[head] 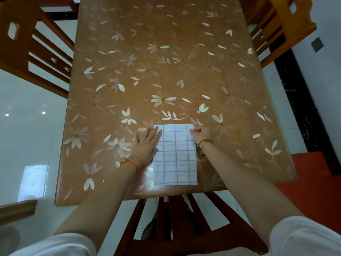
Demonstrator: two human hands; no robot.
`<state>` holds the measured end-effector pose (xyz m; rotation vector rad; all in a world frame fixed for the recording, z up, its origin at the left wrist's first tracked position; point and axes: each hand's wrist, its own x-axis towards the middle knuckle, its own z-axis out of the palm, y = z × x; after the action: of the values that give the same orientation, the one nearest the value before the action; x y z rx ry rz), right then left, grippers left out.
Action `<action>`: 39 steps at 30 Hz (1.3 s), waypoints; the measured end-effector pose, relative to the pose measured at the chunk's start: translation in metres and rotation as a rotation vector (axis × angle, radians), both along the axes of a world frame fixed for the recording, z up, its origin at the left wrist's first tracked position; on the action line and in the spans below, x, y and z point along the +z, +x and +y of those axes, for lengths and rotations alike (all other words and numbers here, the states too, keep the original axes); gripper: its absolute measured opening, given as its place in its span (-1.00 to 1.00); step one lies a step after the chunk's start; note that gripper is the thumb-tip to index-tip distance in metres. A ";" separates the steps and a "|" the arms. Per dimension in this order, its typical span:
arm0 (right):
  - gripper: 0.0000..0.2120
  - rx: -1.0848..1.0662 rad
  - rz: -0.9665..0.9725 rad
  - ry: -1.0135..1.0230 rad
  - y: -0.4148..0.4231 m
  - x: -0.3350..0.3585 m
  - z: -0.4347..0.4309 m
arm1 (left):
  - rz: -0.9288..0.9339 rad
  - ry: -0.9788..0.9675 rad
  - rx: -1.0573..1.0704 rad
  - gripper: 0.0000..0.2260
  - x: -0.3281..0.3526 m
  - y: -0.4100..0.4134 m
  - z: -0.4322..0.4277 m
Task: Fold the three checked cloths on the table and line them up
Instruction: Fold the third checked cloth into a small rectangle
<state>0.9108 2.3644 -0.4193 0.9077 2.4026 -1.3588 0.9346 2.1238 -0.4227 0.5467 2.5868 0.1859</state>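
A long table (166, 61) fills the view, its top covered by a glossy orange-brown sheet printed with white flowers and leaves. A brown slatted wooden chair (27, 52) stands at its left side, a lighter wooden chair (276, 24) at its far right corner, and a dark red-brown wooden chair (184, 228) is tucked under its near edge. The shiny white tiled floor (27, 126) reflects light on the left. On the right lie a black marbled strip (295, 98) and a red floor patch (317, 182).

A white cloth with thin blue grid lines (176, 157) lies folded into an upright rectangle, flat on the table near its near edge, slightly right of centre. Its surface looks smooth, with the grid lines running straight.

The left hand (146, 143), with a red string bracelet (129, 162) on the wrist, lies flat with straight fingers, pressing on the cloth's far left part. The right hand (202, 133), with a gold bangle (203, 143) on the wrist, has its fingers curled and pinches the cloth's far right corner. Both arms wear white sleeves.

The cloth's near edge runs parallel to the table's near edge and just inside it. Its left and right edges are straight, with a few small dark marks along the right one. Broad stretches of the patterned top reach away beyond the cloth and to both sides of it.
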 end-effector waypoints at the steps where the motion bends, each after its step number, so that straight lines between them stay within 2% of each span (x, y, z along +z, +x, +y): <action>1: -0.83 -0.006 -0.008 0.008 0.000 0.001 -0.001 | -0.001 0.004 0.006 -0.35 0.000 0.000 0.000; 15: -0.87 -0.031 0.049 0.059 0.008 0.006 0.006 | -0.007 -0.018 -0.018 -0.32 -0.002 0.000 0.001; 23: -0.71 -0.001 0.101 0.061 0.009 -0.005 0.005 | -0.018 -0.018 -0.013 -0.31 0.000 -0.002 0.000; 29: -0.73 0.017 0.131 0.070 0.007 -0.010 0.005 | -0.008 -0.027 0.025 -0.31 0.001 -0.002 0.004; 33: -0.82 0.009 0.143 0.123 0.009 -0.014 0.011 | -0.012 -0.018 0.055 -0.32 0.002 0.001 0.008; 36: -0.89 0.155 0.272 0.260 0.015 -0.007 0.008 | -0.023 0.014 0.082 -0.32 0.002 0.002 0.010; 38: -0.94 0.415 0.418 0.417 0.020 -0.002 -0.001 | -0.030 0.033 0.097 -0.31 0.001 0.003 0.010; 39: -0.85 0.589 0.462 0.526 0.021 -0.002 -0.007 | -0.030 0.039 0.101 -0.31 0.001 0.003 0.010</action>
<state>0.9322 2.3569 -0.4210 -0.0919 3.0927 -0.7777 0.9377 2.1335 -0.4216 0.4239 2.5882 0.2762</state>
